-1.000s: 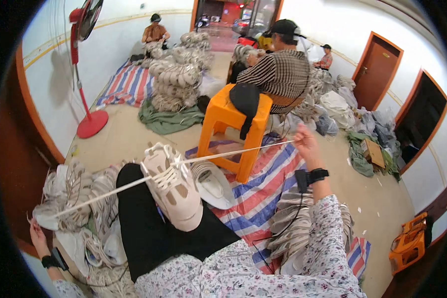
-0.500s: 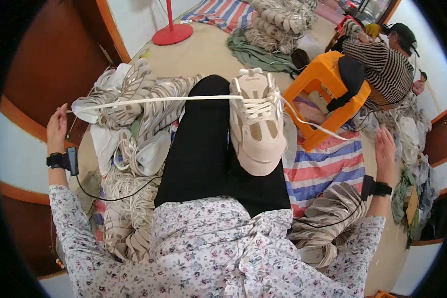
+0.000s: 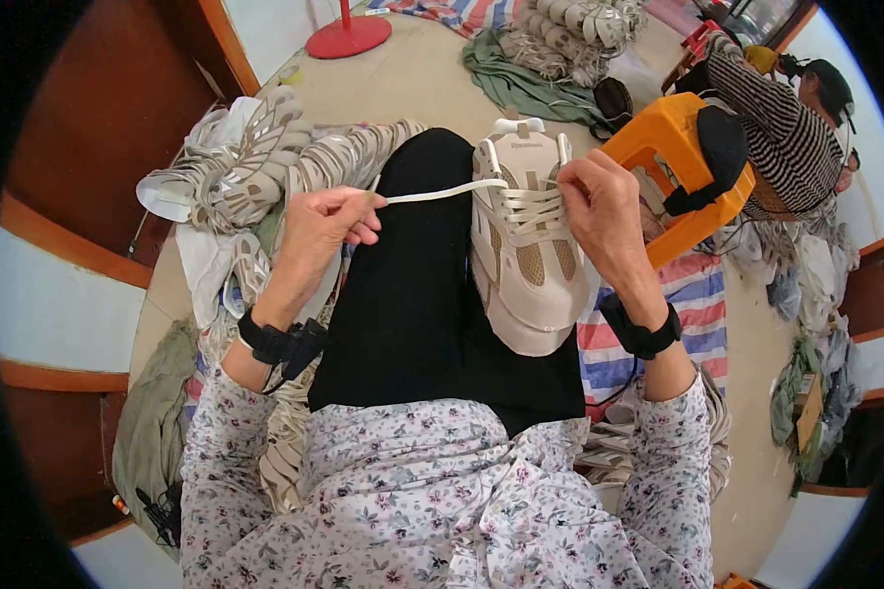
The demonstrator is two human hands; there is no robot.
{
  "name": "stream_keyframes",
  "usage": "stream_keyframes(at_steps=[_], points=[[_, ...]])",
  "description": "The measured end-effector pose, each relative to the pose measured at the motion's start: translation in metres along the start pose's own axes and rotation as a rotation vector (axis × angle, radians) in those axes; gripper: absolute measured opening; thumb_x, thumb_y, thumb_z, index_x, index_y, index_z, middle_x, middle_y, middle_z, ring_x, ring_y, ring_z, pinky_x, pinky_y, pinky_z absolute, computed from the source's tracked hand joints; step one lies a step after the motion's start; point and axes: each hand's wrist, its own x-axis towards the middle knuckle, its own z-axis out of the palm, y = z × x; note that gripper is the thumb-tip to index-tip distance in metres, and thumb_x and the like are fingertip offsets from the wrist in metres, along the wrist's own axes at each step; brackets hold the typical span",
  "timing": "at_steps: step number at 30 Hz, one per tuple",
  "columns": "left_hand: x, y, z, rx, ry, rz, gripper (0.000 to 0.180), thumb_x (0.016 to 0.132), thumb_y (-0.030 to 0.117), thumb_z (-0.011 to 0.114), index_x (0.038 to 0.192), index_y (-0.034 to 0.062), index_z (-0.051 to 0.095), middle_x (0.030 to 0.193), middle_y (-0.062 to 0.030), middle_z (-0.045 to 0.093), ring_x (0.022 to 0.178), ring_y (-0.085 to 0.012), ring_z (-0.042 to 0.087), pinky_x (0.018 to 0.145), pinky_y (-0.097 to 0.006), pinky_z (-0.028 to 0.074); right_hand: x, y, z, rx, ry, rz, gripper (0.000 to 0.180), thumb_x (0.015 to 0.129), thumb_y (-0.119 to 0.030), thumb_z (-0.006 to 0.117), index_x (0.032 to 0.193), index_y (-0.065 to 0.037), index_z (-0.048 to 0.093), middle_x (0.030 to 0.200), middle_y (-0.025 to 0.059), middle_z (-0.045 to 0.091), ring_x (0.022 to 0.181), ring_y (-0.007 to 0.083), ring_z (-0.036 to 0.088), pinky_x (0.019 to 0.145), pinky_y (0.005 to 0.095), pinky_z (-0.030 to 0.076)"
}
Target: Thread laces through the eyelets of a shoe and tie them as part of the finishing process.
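A beige sneaker upper [image 3: 532,270] lies on my black-covered lap, toe toward me, with flat cream lacing across its front. My left hand [image 3: 334,218] pinches one end of the shoelace [image 3: 442,194], which runs taut from the shoe's left eyelets. At the right-hand eyelets, my right hand [image 3: 602,201] is closed with thumb and fingers together, touching the shoe's edge. A bit of the lace shows at its fingertips; the rest on that side is hidden by the hand.
Stacked shoe uppers [image 3: 236,182] lie on the floor at left. An orange stool [image 3: 702,191] holding a black cap [image 3: 722,152] stands at right, over a striped sheet [image 3: 702,304]. Beyond it sits a person in a striped top [image 3: 786,133]. A red round base [image 3: 349,37] stands at the back.
Both hands have come inward from wide apart, now to either side of the shoe. The lace's left part is shorter between hand and shoe; the right hand has closed at the eyelets.
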Motion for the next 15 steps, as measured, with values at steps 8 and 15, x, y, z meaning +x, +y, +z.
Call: stream_keyframes(at_steps=[8,15], points=[[-0.001,-0.016,0.014,-0.059,0.017,-0.024,0.028,0.099,0.027,0.062,0.098,0.0013,0.073,0.076,0.0008,0.065,0.063,-0.0046,0.059,0.058,-0.017,0.046,0.011,-0.005,0.005,-0.244,-0.153,-0.187,0.003,0.080,0.009,0.056,0.081,0.006,0.055,0.081,0.0189,0.054,0.076,0.0374,0.057,0.067,0.0426,0.046],[-0.004,-0.023,0.011,-0.076,0.034,-0.040,0.027,0.100,0.026,0.060,0.099,0.0028,0.073,0.077,0.0017,0.063,0.063,-0.0035,0.056,0.058,-0.017,0.043,0.023,-0.006,-0.011,0.009,-0.301,0.003,0.004,0.077,0.007,0.058,0.078,0.008,0.054,0.084,0.0246,0.057,0.080,0.0443,0.059,0.072,0.0466,0.049]])
